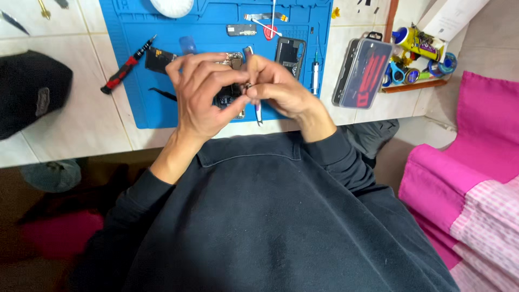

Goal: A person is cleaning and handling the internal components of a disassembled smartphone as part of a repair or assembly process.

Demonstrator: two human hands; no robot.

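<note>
A dark sweater (254, 216) is filling the lower part of the view, closest to the camera, its sleeves leading up to both hands above the near edge of the blue mat (135, 32) on the tiled worktop (81, 124). The left hand (203, 94) and the right hand (278, 89) are meeting fingertip to fingertip, pinching a very small part (247, 86) between them; the left fingers are narrowed onto it, and the right fingers are also closing around slim tweezers (258, 111) whose tip is pointing down toward the person. What the small part is cannot be told at this size.

Just under the hands an opened phone body (230, 100) is lying on the mat, mostly hidden by them. Judging from the layout, disassembly is well along: a dark rear shell (290, 55) is lying apart to the right, a dark board piece (159, 59) to the left, and a flex strip (265, 17) and small plate (241, 30) are sitting further up the mat. Nothing is looking reassembled yet, so putting the pieces back together appears to remain.

A red-handled screwdriver (127, 66) is resting across the mat's left edge, a thin syringe-like applicator (315, 70) is standing beside the shell, and a clear tool case (363, 70) is sitting off the mat to the right.
</note>
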